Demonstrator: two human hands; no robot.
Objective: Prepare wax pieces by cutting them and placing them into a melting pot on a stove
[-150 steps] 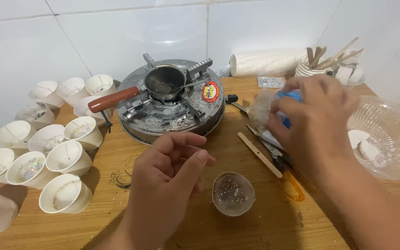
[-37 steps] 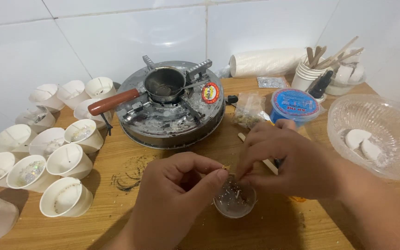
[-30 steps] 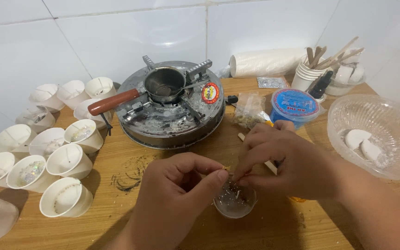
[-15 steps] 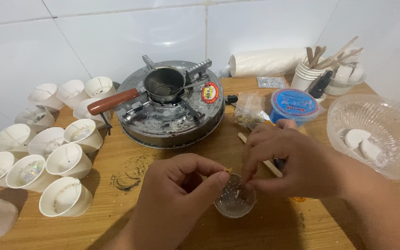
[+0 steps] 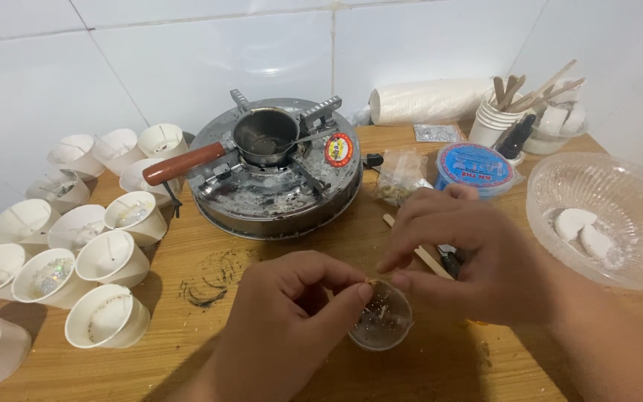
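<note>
Over the small cup, both hands' fingers (left, right) pinched on tiny bits

Two bare forearms, left hand and right hand both ungloved, no sleeves, rings or watch showing, short plain nails

A single head-worn camera looks steeply down and forward across the wooden counter toward the white tiled wall at its far edge. It sits close: both hands fill the near edge, and the counter's left and right sides run out of frame.
</note>
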